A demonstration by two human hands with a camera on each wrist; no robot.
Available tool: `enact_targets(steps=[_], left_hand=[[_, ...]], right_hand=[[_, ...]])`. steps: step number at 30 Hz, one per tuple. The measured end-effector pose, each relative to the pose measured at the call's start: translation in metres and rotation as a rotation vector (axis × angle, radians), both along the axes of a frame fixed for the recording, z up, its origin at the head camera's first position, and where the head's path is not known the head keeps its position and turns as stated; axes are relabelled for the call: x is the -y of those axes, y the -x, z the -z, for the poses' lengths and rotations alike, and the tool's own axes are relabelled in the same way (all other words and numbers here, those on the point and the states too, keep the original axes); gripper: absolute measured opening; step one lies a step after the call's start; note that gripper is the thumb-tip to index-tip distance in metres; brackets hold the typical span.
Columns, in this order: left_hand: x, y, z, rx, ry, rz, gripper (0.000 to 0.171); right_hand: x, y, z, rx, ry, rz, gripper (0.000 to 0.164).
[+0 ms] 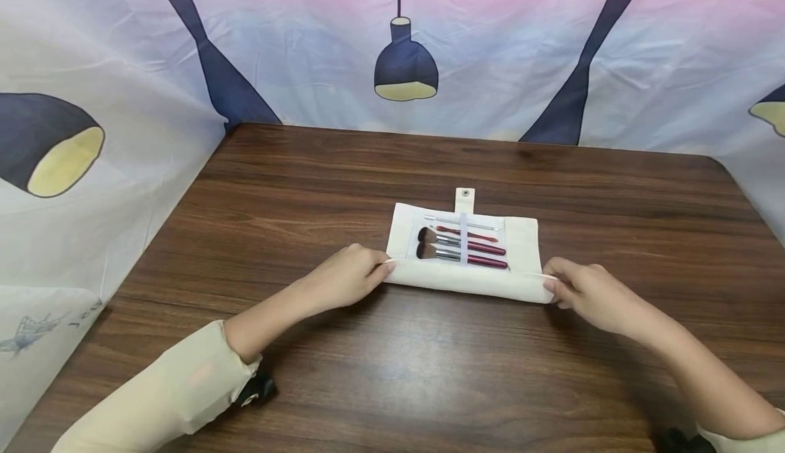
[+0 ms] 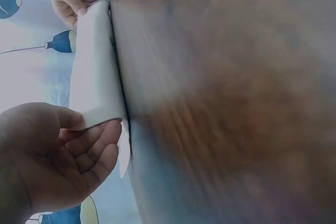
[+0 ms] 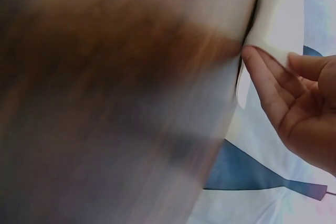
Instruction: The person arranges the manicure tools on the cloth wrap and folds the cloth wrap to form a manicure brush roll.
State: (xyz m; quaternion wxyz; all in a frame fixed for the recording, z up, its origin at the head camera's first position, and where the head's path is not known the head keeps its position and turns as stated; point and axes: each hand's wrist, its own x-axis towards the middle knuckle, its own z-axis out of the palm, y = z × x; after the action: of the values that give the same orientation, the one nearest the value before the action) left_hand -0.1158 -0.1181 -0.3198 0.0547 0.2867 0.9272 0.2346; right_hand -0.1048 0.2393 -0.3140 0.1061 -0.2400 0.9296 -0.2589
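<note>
A cream fabric brush roll point(image 1: 522, 242) lies on the table, its near part folded over toward the back. My left hand point(image 1: 349, 276) pinches the left end of that fold between thumb and fingers, and my right hand point(image 1: 591, 296) pinches the right end. Behind the fold, two makeup brushes point(image 1: 484, 248) with dark red handles, a thin red tool point(image 1: 466, 233) and a slim silver tool point(image 1: 460, 223) lie crosswise under a pale elastic band point(image 1: 464, 238). A strap with a metal snap point(image 1: 465, 197) sticks out at the far edge. Both wrist views show the fold's ends in the fingers.
The roll lies on a dark wood-grain table point(image 1: 306, 187). A printed cloth point(image 1: 490, 44) with lamp pictures hangs behind the table and along its sides. A black device point(image 1: 257, 388) sits at the left sleeve cuff.
</note>
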Motion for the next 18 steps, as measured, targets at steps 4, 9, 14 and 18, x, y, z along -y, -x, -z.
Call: enact_targets(steps=[4,9,14,18], left_hand=[[-0.004,0.006,-0.002,-0.005,0.033,-0.036,0.035],[-0.009,0.012,-0.002,0.039,0.037,-0.089,0.038],[-0.013,0.015,-0.001,0.104,0.009,-0.139,0.04],[-0.015,0.016,0.0,0.13,-0.004,-0.178,0.041]], right_hand=[[0.004,0.006,0.001,0.075,0.042,0.064,0.008],[0.009,0.014,0.003,0.083,0.033,0.125,0.01],[0.013,0.021,0.004,0.064,-0.054,0.15,0.013],[0.016,0.025,0.004,0.069,-0.119,0.188,0.02]])
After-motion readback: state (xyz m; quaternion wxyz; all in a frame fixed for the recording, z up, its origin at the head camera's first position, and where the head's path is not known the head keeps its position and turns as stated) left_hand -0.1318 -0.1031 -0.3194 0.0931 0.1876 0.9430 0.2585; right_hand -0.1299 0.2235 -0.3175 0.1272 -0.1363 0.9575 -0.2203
